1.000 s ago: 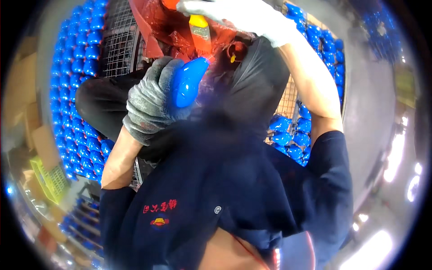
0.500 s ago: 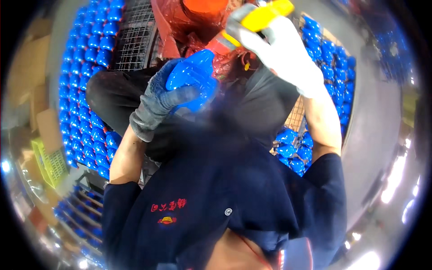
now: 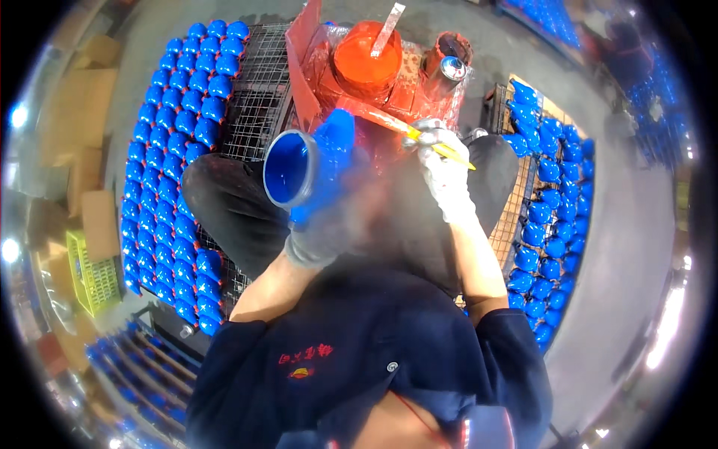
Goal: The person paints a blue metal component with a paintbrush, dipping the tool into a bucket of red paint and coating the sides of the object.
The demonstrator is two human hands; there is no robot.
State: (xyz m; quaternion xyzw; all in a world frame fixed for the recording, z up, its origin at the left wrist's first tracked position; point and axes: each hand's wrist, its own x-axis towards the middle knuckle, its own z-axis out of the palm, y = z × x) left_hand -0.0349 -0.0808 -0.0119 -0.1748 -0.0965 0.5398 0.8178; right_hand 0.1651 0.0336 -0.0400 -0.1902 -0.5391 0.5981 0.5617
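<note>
My left hand [image 3: 320,238], in a grey glove and partly blurred, is closed round a glossy blue hollow piece [image 3: 333,150]. Its round mouth faces left and up, showing a dark blue inside. A white glove covers my right hand [image 3: 441,161], whose fingers grip a brush by its yellow handle [image 3: 455,156]. The brush's red-orange part [image 3: 374,114] reaches left, close to the top of the blue piece; whether they touch I cannot tell. Beyond both hands stands a pot of orange-red paint [image 3: 355,75] with a flat stick [image 3: 387,31] in it.
Right of the pot are a metal can [image 3: 452,69] and a red-stained container [image 3: 455,45]. Rows of blue pieces [image 3: 179,142] lie on a wire rack [image 3: 258,71] to my left, and more blue pieces [image 3: 550,217] to my right. A yellow-green crate [image 3: 93,273] stands far left.
The blue piece has turned so its mouth shows. My right hand has come down with the brush, which now lies flatter. The whole view has shifted, bringing the pot and can into sight.
</note>
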